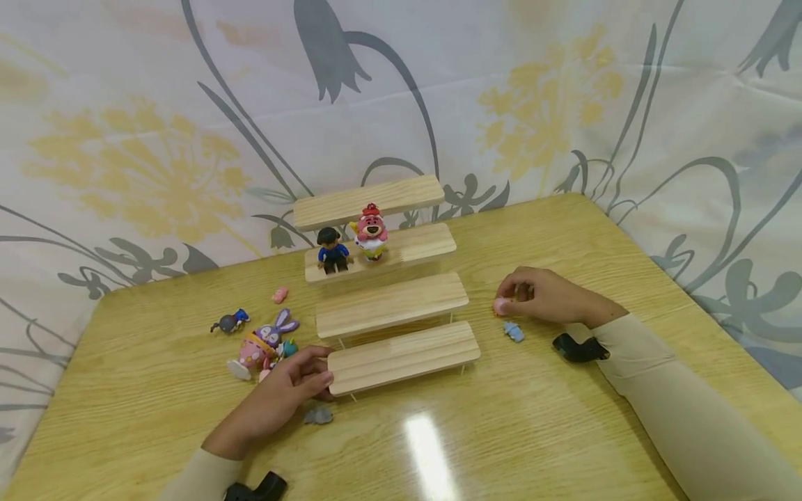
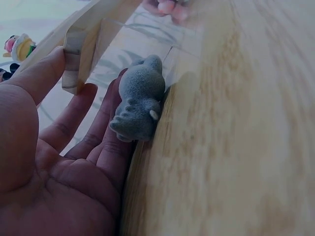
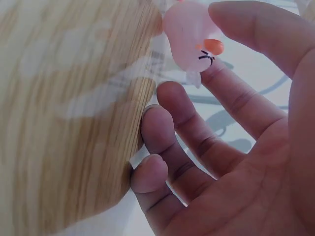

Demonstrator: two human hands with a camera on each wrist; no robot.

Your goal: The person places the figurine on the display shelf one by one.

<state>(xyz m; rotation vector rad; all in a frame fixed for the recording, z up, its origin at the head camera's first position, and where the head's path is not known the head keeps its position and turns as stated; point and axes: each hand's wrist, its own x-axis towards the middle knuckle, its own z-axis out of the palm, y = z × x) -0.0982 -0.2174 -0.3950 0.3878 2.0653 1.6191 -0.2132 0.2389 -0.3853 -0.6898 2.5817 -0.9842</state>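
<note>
My left hand (image 1: 282,393) grips the left end of the lowest board of a tiered wooden display stand (image 1: 404,356), thumb on top and a finger beneath in the left wrist view. A small grey fuzzy animal figure (image 2: 142,93) lies on the table beside that hand's lower fingers. To the right of the stand, my right hand (image 1: 545,296) pinches a small pink toy figure (image 3: 184,34) between thumb and index finger, close over the table. An orange spot and black marks show on the figure; its other fingers (image 3: 157,128) reach the tabletop. Just below lies a small blue figure (image 1: 514,331).
On the stand's second board from the top sit a black-haired doll in blue (image 1: 333,250) and a pink bear figure (image 1: 372,233). Left of the stand lie a purple-eared rabbit (image 1: 253,351), a grey-and-blue figure (image 1: 230,322) and a small pink figure (image 1: 280,295). Patterned cloth (image 1: 401,90) hangs behind.
</note>
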